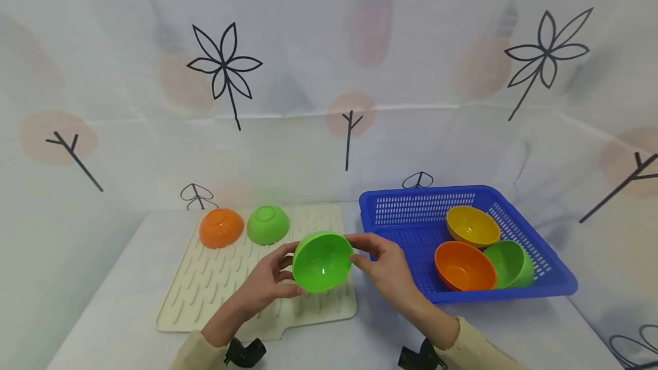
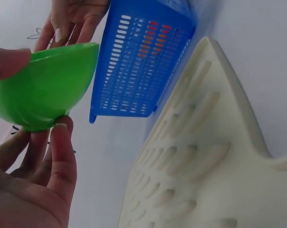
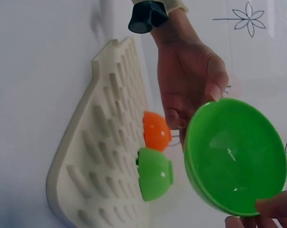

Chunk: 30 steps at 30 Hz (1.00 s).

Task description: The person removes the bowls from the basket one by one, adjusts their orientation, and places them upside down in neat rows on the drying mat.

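A bright green bowl (image 1: 323,262) is held up between both hands above the front of the cream drying mat (image 1: 205,284), its inside tilted toward the head camera. My left hand (image 1: 263,282) grips its left side, thumb at the rim and fingertips under the base in the left wrist view. On the opposite side my right hand (image 1: 386,270) pinches the rim between thumb and fingers, as the right wrist view shows (image 3: 279,209). Upside down at the mat's back lie an orange bowl (image 1: 221,228) and another green bowl (image 1: 268,225).
To the right stands a blue plastic basket (image 1: 396,227) with slotted walls. Inside it sit a yellow bowl (image 1: 473,226), an orange bowl (image 1: 465,266) and a green bowl (image 1: 510,264), close together at its right. A white patterned curtain (image 1: 288,84) hangs behind the table.
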### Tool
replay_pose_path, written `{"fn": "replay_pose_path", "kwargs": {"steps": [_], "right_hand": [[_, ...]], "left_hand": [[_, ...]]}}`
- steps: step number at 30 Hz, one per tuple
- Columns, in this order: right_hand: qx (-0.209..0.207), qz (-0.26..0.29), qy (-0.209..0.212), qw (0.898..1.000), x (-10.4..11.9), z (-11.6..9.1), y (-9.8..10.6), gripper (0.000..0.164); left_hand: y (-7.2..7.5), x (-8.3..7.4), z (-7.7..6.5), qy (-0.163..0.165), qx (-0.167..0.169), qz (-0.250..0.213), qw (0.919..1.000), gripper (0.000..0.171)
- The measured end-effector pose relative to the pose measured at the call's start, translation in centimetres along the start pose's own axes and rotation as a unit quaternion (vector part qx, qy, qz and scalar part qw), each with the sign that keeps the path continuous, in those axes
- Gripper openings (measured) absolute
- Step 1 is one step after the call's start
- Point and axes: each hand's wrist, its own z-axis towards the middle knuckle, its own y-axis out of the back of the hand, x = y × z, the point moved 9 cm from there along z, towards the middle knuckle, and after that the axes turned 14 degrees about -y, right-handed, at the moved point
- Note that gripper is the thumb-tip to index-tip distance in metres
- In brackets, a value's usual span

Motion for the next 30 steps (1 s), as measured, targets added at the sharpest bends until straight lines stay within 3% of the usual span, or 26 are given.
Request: {"fn": "replay_pose_path", "kwargs": {"steps": [5, 13, 24, 30], "right_hand": [[0.015, -0.005, -0.009, 1.0, -0.1, 0.2, 0.0, 0.037], [0.036, -0.006, -0.017, 0.999, 0.3, 0.3, -0.3, 0.045], [0.075, 0.016, -0.042, 0.996, -0.1, 0.4, -1.5, 0.052], [0.075, 0.034, -0.056, 0.995, -0.6, 0.6, -1.7, 0.048]], "left_hand": [[1.5, -1.0, 0.0, -0.04, -0.034, 0.082, 0.9952, 0.081], [2.9, -2.6, -0.1, -0.07, -0.078, 0.219, 0.97, 0.084], [1.5, -3.8, 0.2, -0.117, -0.059, 0.293, 0.9473, 0.085], [0.7, -4.4, 0.3, -0.126, -0.049, 0.295, 0.9457, 0.083]]}}
